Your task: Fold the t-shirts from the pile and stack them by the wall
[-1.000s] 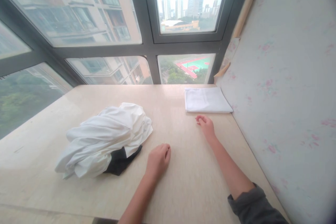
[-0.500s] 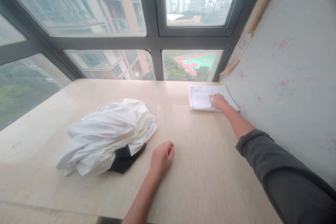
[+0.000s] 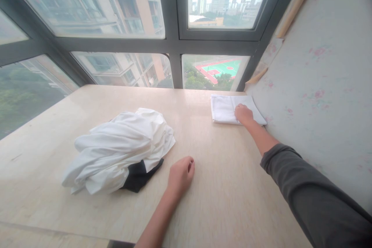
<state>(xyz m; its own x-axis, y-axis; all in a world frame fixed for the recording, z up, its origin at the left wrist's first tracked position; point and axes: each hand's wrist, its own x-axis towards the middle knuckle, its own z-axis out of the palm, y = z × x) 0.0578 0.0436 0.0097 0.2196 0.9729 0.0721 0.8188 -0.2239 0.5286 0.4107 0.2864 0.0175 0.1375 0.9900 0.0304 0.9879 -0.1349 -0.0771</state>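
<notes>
My left hand [image 3: 180,174] rests on the tabletop with its fingers curled into a loose fist; nothing shows in it. To its left lies a crumpled heap of white cloth [image 3: 116,147], with a piece of black fabric [image 3: 140,176] sticking out from under its near right side. At the far right, a folded white cloth [image 3: 225,106] lies flat by the wall. My right hand [image 3: 244,114] rests on top of that folded cloth, fingers curled in, with no cloth visibly lifted. The undersides of its fingers are hidden.
The pale table [image 3: 221,193] runs up to grey window frames [image 3: 122,45] at the back and left. A wall with floral paper [image 3: 316,66] bounds the right side, its paper peeling near the window corner. A seam crosses the table's near left.
My right hand's fingers have curled in from a more outstretched pose on the folded cloth. My left hand has stayed in place; the view has shifted slightly.
</notes>
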